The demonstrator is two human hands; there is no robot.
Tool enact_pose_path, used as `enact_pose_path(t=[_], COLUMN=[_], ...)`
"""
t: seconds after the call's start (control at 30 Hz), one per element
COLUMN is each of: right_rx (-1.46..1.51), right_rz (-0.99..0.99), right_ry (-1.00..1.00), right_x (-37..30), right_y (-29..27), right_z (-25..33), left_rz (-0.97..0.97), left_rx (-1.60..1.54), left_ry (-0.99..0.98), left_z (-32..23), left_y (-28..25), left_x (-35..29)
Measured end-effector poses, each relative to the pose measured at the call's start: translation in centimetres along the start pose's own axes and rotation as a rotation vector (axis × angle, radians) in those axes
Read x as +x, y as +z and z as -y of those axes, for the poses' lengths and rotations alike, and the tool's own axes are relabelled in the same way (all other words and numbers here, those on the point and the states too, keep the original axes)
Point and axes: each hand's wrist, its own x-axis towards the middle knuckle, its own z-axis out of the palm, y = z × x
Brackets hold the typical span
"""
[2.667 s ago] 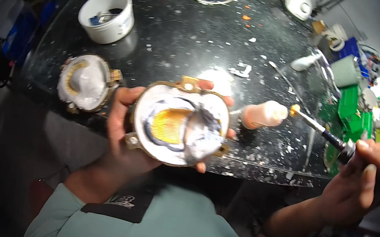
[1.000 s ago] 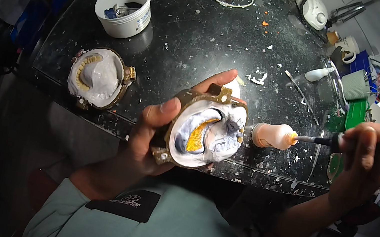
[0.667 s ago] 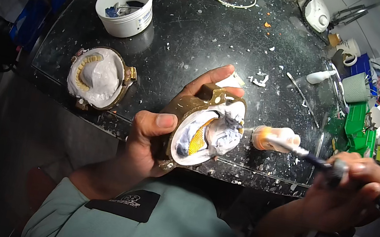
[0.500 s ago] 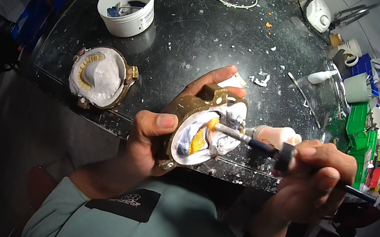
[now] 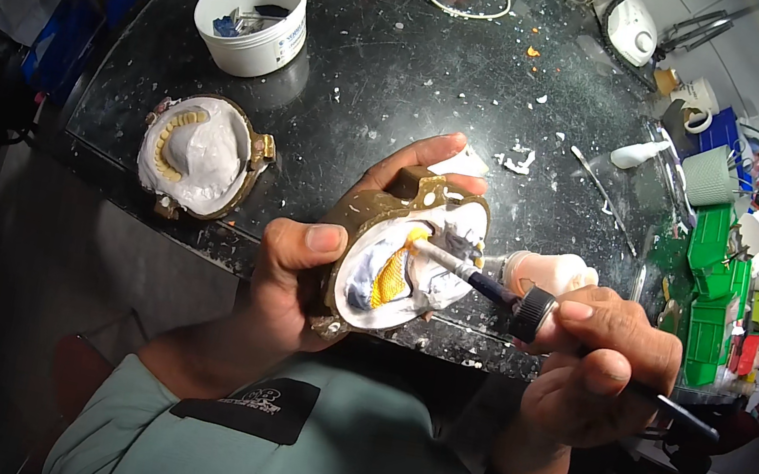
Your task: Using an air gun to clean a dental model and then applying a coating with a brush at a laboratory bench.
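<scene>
My left hand (image 5: 293, 268) is wrapped round a brass-coloured denture flask half (image 5: 371, 217), tilted toward me. White plaster (image 5: 439, 293) fills it, with a gold-coloured mesh (image 5: 389, 285) set in its hollow. Between thumb and fingers, my right hand (image 5: 611, 364) grips a brush (image 5: 492, 287); its tip touches the upper end of the mesh. A ridged black cap (image 5: 531, 315) sits at the fingertips of that hand, around or against the brush handle. Behind the brush lies a small pinkish bottle (image 5: 548, 270), partly hidden by the cap and fingers.
At left on the dark bench (image 5: 409, 70) rests another flask half (image 5: 261, 149) holding plaster and a row of teeth (image 5: 173, 140). A white tub (image 5: 248, 51) with scraps stands behind it. Right of centre are a thin stick (image 5: 604, 201), a white bottle (image 5: 638, 154) and green bins (image 5: 715, 261).
My right hand has come left and slightly down with the brush and cap. The brush tip has shifted a little left along the mesh; the flask half has moved slightly left.
</scene>
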Motion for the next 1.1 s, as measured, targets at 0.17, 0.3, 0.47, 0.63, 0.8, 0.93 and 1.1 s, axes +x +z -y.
enact_pose_path(t=[0.17, 0.3, 0.47, 0.63, 0.8, 0.93, 1.1], right_rx=[-0.069, 0.012, 0.116, 0.182, 0.136, 0.176, 0.152], right_rz=[0.075, 0.031, 0.183, 0.251, 0.193, 0.312, 0.216], right_ry=[-0.11, -0.039, -0.148, -0.219, -0.246, -0.245, -0.215], right_x=[0.6, 0.4, 0.3, 0.7, 0.9, 1.0, 0.5], right_y=[-0.1, -0.1, -0.4, -0.7, -0.7, -1.1, -0.9], right_z=[0.0, 0.5, 0.5, -0.6, -0.6, -0.1, -0.3], left_rz=[0.015, 0.0, -0.02, 0.003, 0.008, 0.007, 0.003], left_rx=[0.021, 0.05, 0.061, 0.074, 0.124, 0.13, 0.1], left_ry=[0.001, -0.003, 0.021, -0.01, 0.02, 0.038, 0.044], left_z=[0.1, -0.1, 0.1, 0.3, 0.6, 0.5, 0.5], left_y=[0.0, 0.1, 0.1, -0.1, -0.2, -0.1, 0.0], left_x=[0.1, 0.0, 0.0, -0.1, -0.2, -0.2, -0.1])
